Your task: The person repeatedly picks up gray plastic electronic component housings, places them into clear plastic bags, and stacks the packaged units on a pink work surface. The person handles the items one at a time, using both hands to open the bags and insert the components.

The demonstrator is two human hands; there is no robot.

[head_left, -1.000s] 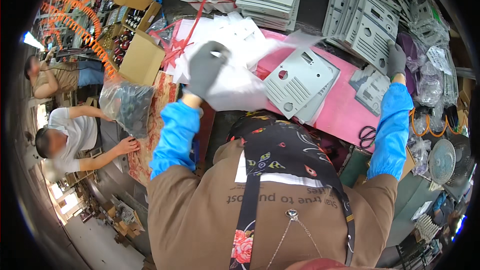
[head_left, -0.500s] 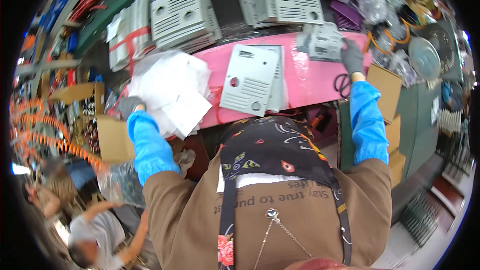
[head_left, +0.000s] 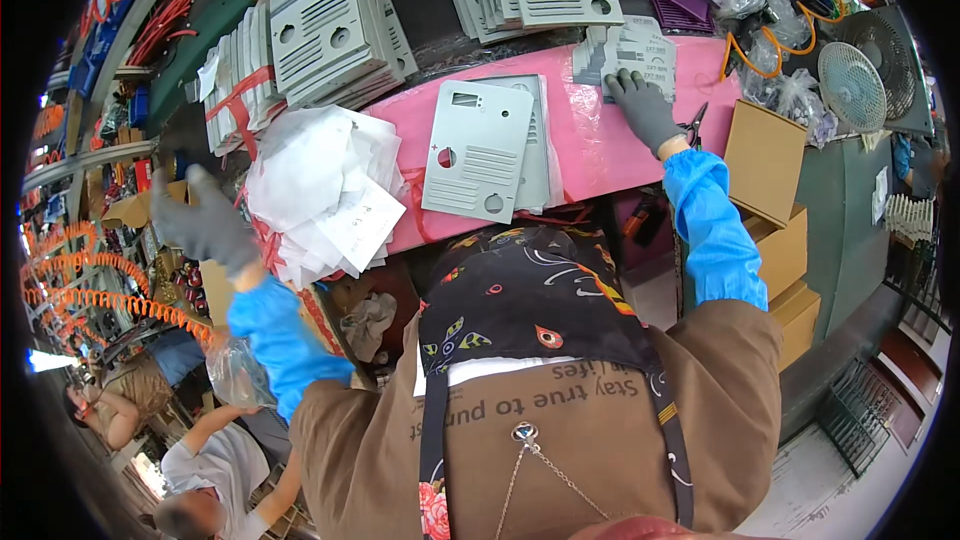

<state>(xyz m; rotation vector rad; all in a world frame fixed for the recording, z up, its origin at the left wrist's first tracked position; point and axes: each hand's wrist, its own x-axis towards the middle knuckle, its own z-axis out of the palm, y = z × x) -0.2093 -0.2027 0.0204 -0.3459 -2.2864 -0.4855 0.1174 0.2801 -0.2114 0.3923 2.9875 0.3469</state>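
The right hand (head_left: 645,110), in a grey glove with a blue sleeve cover, rests flat on a small stack of grey labelled cards (head_left: 630,48) at the far right of the pink worktop (head_left: 585,135). Its fingers are spread and lie on top of the stack; nothing is pinched between them. A pair of scissors (head_left: 692,126) lies just beside the wrist.

The left hand (head_left: 200,225), also in a grey glove, is raised off the worktop to the left, near a heap of white plastic bags (head_left: 320,190). Its fingers are loosely curled and blurred; whether it grips anything cannot be told.

A grey perforated panel (head_left: 478,152), with slots and round holes, lies flat near the middle of the pink worktop, on top of at least one similar panel. It sits between the two hands and touches neither.

Further stacks of grey panels (head_left: 320,25) stand along the far edge. Brown cardboard boxes (head_left: 765,155) are stacked to the right. A round fan grille (head_left: 852,85) lies at the upper right. Two other people (head_left: 200,460) are at lower left.
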